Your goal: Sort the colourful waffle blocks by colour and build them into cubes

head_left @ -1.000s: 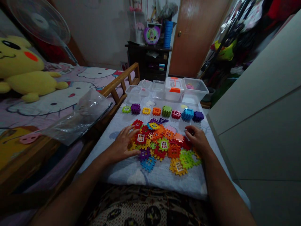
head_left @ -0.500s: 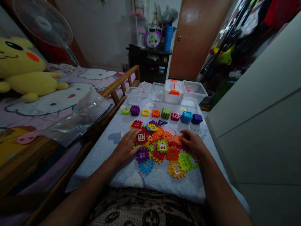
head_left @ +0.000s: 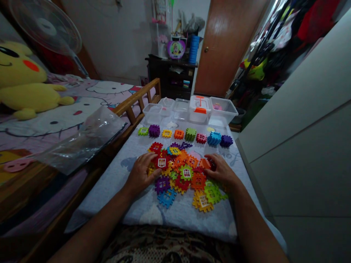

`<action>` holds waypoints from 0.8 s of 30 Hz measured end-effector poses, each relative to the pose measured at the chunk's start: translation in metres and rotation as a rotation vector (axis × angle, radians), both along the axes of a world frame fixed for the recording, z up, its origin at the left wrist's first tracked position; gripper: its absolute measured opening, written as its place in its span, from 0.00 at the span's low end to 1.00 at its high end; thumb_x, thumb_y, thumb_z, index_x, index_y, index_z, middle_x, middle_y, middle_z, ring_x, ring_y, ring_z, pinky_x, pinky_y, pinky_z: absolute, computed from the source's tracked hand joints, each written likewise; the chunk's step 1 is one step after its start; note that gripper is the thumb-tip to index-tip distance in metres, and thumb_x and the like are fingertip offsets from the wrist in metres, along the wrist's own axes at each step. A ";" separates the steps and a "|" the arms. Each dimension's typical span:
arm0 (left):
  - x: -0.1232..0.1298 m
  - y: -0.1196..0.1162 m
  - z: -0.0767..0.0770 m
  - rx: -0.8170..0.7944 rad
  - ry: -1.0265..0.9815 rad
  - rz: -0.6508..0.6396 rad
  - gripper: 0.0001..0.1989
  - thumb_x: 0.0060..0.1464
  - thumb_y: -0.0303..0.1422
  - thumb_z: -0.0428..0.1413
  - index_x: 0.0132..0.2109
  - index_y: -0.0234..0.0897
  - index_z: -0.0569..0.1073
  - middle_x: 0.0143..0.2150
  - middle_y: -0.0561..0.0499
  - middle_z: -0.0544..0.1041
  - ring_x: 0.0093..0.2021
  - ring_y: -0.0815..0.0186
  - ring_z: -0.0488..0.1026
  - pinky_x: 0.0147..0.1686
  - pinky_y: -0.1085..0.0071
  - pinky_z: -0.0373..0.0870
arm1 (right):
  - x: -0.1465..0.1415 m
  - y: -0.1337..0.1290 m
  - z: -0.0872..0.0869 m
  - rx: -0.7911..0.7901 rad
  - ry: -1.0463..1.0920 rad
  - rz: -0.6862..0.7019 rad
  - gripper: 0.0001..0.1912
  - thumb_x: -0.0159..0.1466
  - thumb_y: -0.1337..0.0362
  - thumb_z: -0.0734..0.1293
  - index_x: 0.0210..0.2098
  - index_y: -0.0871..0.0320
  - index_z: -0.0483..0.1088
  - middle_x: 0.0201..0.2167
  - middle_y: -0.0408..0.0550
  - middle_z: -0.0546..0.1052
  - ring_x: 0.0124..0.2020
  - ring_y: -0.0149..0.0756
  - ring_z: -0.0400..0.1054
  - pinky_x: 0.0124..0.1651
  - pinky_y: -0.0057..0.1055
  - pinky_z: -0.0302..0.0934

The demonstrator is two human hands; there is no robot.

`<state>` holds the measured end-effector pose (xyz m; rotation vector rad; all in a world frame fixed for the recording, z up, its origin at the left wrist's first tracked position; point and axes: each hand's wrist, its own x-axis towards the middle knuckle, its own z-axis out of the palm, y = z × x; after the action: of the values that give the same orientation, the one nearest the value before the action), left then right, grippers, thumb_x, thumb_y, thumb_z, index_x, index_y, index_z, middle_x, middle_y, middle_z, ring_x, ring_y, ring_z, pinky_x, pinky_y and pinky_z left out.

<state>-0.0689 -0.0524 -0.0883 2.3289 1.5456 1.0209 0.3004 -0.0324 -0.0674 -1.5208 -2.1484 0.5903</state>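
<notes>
Loose heap of interlocking plastic waffle tiles (head_left: 178, 171) sits mid-sheet, btwn the two hands, in red, orange, yellow, green, purple & blue; its long axis runs roughly far-left to near-right. Red window tile (head_left: 161, 163) lies right under L hand (head_left: 142, 173), whose fingers (head_left: 150, 159) are spread flat across it w/ no visible pinch, so L is the nearer hand to that tile. R hand (head_left: 221, 171) is at the heap's right edge, fingers (head_left: 208, 159) curled down beside an orange tile (head_left: 205, 164); light's poor there, so can't tell if they're closed on it or only touching.

Both palms hide whatever's beneath them, and tiles overlap too much for a count. Far side of heap: a row of separate pieces, incl. purple cube (head_left: 154, 130), green cube (head_left: 190, 134) and blue block (head_left: 214, 138), all on the pale printed sheet (head_left: 109, 193). Beyond the row, clear plastic boxes (head_left: 152, 113) stand beside a white box w/ orange latch (head_left: 199, 109). Left of the sheet: clear plastic bag (head_left: 93, 140) draped over wooden bed rail (head_left: 134, 98), w/ yellow plush toy (head_left: 24, 82) on the bed, cut off by the frame edge.
</notes>
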 end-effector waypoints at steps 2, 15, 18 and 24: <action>0.000 0.000 0.001 0.008 -0.017 0.019 0.22 0.61 0.46 0.54 0.57 0.39 0.70 0.57 0.41 0.74 0.59 0.52 0.70 0.60 0.51 0.66 | 0.001 0.002 -0.003 0.036 0.034 -0.034 0.23 0.59 0.60 0.69 0.54 0.55 0.71 0.47 0.53 0.74 0.49 0.45 0.69 0.53 0.44 0.64; 0.001 0.001 0.001 -0.059 -0.069 0.040 0.21 0.61 0.46 0.53 0.56 0.39 0.70 0.57 0.41 0.73 0.60 0.51 0.69 0.61 0.50 0.65 | -0.002 0.015 -0.022 0.234 -0.086 -0.122 0.16 0.61 0.61 0.66 0.48 0.58 0.74 0.49 0.57 0.77 0.50 0.52 0.68 0.55 0.50 0.61; 0.002 0.000 0.004 -0.079 -0.067 0.031 0.21 0.61 0.45 0.54 0.56 0.39 0.70 0.57 0.42 0.73 0.59 0.52 0.69 0.60 0.49 0.65 | -0.007 0.014 -0.017 0.259 -0.067 -0.114 0.14 0.64 0.61 0.65 0.47 0.57 0.74 0.48 0.57 0.77 0.51 0.51 0.68 0.55 0.51 0.60; 0.005 -0.002 0.008 -0.088 -0.060 0.028 0.20 0.60 0.42 0.56 0.56 0.40 0.70 0.57 0.42 0.73 0.59 0.52 0.68 0.60 0.48 0.66 | -0.017 0.010 -0.003 0.202 -0.020 -0.030 0.13 0.63 0.62 0.65 0.47 0.55 0.75 0.47 0.55 0.78 0.49 0.49 0.68 0.55 0.50 0.60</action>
<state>-0.0640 -0.0545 -0.0798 2.2038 1.5719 0.9993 0.2831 -0.0225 -0.0709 -1.4512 -2.1248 0.3374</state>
